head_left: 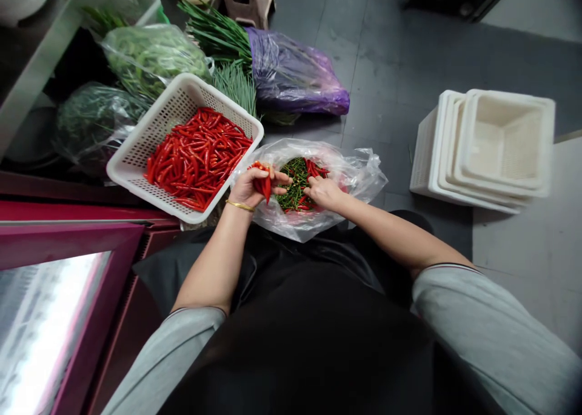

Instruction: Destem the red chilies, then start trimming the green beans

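Observation:
Several red chili peppers (pixel 262 188) are bunched in my left hand (pixel 249 186), its fingers curled round them and a couple of fingertips stretched out. It hovers at the left rim of a clear plastic bag (pixel 295 226). Inside the bag lie green chili stems (pixel 293 182) with some red chilies (pixel 315 169) among them. My right hand (pixel 325 192) reaches into the bag from the right, fingers pinched together; what they hold, if anything, is hidden. Left of the bag, a white perforated basket (pixel 136 188) holds a heap of red chilies (pixel 200 157).
Beyond the basket lie bagged green vegetables (pixel 154 57) and long green stalks in a purple bag (pixel 295 69). Nested white baskets (pixel 504 142) stand on the floor at right. A pink-framed glass-front unit (pixel 68 294) is close on the left, and a stool (pixel 249 0) stands at the back.

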The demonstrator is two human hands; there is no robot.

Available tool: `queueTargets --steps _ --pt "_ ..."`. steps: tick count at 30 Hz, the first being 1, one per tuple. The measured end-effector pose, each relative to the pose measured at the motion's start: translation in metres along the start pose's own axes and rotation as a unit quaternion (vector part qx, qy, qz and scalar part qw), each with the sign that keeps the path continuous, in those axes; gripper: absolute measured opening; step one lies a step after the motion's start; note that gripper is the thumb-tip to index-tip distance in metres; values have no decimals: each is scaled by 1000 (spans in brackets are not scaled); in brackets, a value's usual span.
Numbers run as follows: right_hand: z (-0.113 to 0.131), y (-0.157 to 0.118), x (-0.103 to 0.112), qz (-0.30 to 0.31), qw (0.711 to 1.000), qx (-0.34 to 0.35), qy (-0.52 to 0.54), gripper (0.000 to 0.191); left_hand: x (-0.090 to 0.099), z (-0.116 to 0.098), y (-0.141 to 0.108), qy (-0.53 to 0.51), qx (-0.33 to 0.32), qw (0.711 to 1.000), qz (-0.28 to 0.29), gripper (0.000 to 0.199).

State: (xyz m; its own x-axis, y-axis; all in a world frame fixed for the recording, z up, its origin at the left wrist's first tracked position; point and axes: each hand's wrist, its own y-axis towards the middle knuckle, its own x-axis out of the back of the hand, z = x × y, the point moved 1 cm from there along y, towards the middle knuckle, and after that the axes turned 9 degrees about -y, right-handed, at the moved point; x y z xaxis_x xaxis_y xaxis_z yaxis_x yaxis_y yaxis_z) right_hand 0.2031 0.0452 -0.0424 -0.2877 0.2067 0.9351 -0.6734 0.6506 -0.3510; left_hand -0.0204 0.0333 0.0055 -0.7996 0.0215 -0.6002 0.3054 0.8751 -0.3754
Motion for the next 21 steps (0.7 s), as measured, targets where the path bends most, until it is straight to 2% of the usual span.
queueTargets --steps 2,4,7,10,13,16,19,21 --pt "-2 3 2 -12 1000 6 2 36 0 7 -1 -6 25 1000 9 23" --pt "-14 -2 13 -38 999 -17 25 33 -2 16 0 -2 48 999 15 26" --pt "-34 -17 27 -87 982 -119 117 29 -11 33 5 32 75 997 -3 33" --pt "-27 -27 25 -139 926 -186 296 25 -25 50 13 28 60 995 -70 42" --pt "3 -27 16 -178 855 -170 457 24 -32 63 20 8 21 994 -109 42" --pt "22 -22 16 -163 833 -105 517 32 -30 63 19 56 1 994 -93 36" --pt "15 -18 29 -110 817 -104 557 50 -28 49 9 161 1 986 -47 33" --pt "8 -15 39 -74 828 -94 547 54 -31 39 3 222 -2 975 -8 31"
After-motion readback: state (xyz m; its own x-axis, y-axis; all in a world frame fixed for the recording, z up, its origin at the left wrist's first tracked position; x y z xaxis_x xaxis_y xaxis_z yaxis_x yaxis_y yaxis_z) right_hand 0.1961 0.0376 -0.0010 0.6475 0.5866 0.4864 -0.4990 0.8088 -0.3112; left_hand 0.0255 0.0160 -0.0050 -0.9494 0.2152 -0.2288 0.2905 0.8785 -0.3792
